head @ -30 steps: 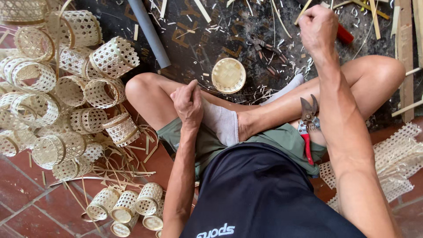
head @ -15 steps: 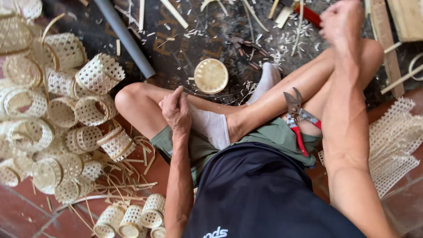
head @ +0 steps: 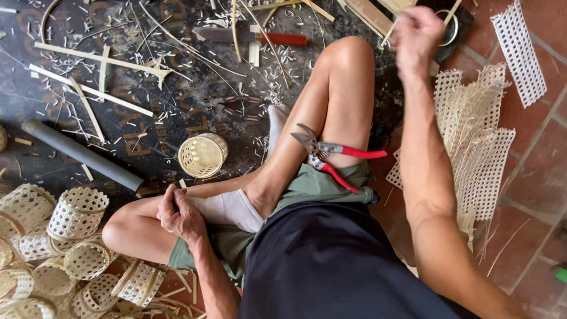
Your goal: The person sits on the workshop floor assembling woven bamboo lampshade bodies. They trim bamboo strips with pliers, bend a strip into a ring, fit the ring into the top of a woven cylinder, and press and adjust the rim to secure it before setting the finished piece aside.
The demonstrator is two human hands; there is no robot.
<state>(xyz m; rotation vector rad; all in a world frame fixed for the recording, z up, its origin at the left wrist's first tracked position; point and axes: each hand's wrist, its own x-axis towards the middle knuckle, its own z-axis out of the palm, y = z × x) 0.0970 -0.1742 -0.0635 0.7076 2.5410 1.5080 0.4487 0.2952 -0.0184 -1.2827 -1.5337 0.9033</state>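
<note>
My right hand [head: 416, 36] is raised at the upper right, blurred, with its fingers closed; a thin pale bamboo strip [head: 391, 35] seems to stick out of the fist. Resting on my bent left leg beside the white sock [head: 227, 208], my left hand [head: 180, 215] holds nothing and its fingers curl loosely. Red-handled shears [head: 333, 156] lie on my lap against the right shin. A small round woven basket [head: 202, 155] stands on the dark floor in front of my legs.
Several openwork woven baskets [head: 77, 212] are piled at the lower left. A grey pipe [head: 80, 155] lies beside them. Woven mesh sheets [head: 472, 142] lie on the red tiles at right. Bamboo strips, shavings and a red-handled knife [head: 254, 36] litter the floor ahead.
The view has swung right. My right hand has come up off the floor with its fingers closed. The left hand stays on my leg, and the shears stay on my lap.
</note>
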